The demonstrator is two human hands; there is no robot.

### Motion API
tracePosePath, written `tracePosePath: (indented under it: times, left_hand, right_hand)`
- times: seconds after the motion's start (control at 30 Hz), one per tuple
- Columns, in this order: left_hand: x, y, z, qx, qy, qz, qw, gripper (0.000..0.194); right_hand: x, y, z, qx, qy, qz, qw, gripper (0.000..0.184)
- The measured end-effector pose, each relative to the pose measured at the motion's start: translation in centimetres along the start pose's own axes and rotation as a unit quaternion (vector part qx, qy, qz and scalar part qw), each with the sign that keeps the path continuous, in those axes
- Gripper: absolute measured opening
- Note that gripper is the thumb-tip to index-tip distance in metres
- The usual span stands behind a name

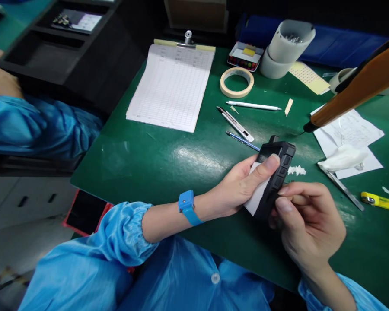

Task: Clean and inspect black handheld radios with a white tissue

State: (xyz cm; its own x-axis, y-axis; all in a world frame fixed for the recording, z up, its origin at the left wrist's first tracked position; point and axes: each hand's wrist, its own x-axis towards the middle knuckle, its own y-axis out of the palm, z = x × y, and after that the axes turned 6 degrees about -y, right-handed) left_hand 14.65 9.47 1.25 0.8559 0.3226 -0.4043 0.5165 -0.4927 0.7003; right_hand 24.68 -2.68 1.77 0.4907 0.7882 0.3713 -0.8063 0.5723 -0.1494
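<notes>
My left hand [235, 188] is wrapped round a black handheld device [278, 168] with a row of side buttons and a short stub at its top. The device is tilted above the table, and a white paper piece [256, 196] covers part of its front under my thumb. A blue strap [188, 207] circles my left wrist. My right hand [307, 220] pinches its thumb and index finger together at the lower side edge of the device. What lies between those fingertips is hidden.
Beyond the device lie a blue pen [241, 140], a utility knife [236, 123], a white pen [253, 105] and a tape roll [237, 82]. An orange-brown tool [356, 86] hangs at right, over papers [350, 129], tweezers [345, 190] and a yellow cutter [381, 201]. A clipboard [175, 86] lies left; another person's sleeve [19, 125] shows.
</notes>
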Motion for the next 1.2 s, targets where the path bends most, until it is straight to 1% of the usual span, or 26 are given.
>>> tracePosePath:
  times: [0.07,0.13,0.23,0.33,0.4,0.47,0.53,0.63,0.73,0.83,0.9,1.0,1.1,1.2]
  left_hand:
    - [0.0,0.0,0.0,0.005,0.006,-0.003,1.000,0.070]
    - [0.0,0.0,-0.1,0.004,0.025,0.000,1.000,0.070]
    - [0.1,0.0,0.0,0.005,0.046,0.008,0.999,0.065]
    - [0.1,0.0,0.1,-0.001,0.058,0.007,0.998,0.057]
    - [0.1,0.0,0.0,-0.007,0.059,0.008,0.998,0.055]
    - [-0.1,0.0,0.0,-0.003,0.054,0.013,0.998,0.058]
    - [-0.2,0.0,-0.2,0.001,0.051,0.022,0.998,0.067]
    - [-0.2,0.1,-0.2,-0.023,0.052,0.044,0.997,0.080]
    - [-0.2,0.1,-0.2,-0.049,0.042,0.084,0.994,0.080]
    - [0.1,-0.1,0.0,-0.073,0.016,0.113,0.991,0.075]
    - [0.4,-0.2,0.1,-0.088,0.001,0.124,0.988,0.072]
    - [0.7,-0.3,0.2,-0.103,-0.021,0.135,0.985,0.072]
    - [1.0,-0.3,0.2,-0.116,-0.057,0.135,0.982,0.071]
    - [1.4,-0.5,0.3,-0.135,-0.082,0.130,0.979,0.075]
  right_hand:
    - [0.2,0.0,0.0,-0.006,-0.013,0.006,1.000,0.023]
    - [0.5,-0.1,0.0,-0.012,-0.028,0.014,0.999,0.020]
    - [0.5,-0.1,0.1,-0.024,-0.043,0.020,0.999,0.016]
    - [0.1,0.1,0.3,-0.056,-0.052,0.005,0.997,0.018]
    - [-0.1,0.3,0.4,-0.065,-0.071,-0.009,0.995,0.018]
    - [-0.4,0.6,0.4,-0.052,-0.100,-0.018,0.993,0.016]
    - [-0.6,0.8,0.4,-0.034,-0.125,-0.016,0.991,0.015]
    - [-0.9,0.8,0.3,-0.038,-0.125,-0.009,0.991,0.018]
    - [-1.2,0.5,0.2,-0.039,-0.137,0.004,0.990,0.023]
    - [-1.4,0.1,0.2,-0.035,-0.137,0.027,0.990,0.025]
    - [-1.4,-0.2,0.4,-0.040,-0.129,0.060,0.989,0.029]
    - [-1.1,-0.8,0.8,-0.063,-0.139,0.096,0.984,0.034]
    - [-0.4,-1.6,1.3,-0.109,-0.168,0.150,0.968,0.040]
    - [0.1,-2.3,1.3,-0.141,-0.210,0.200,0.947,0.047]
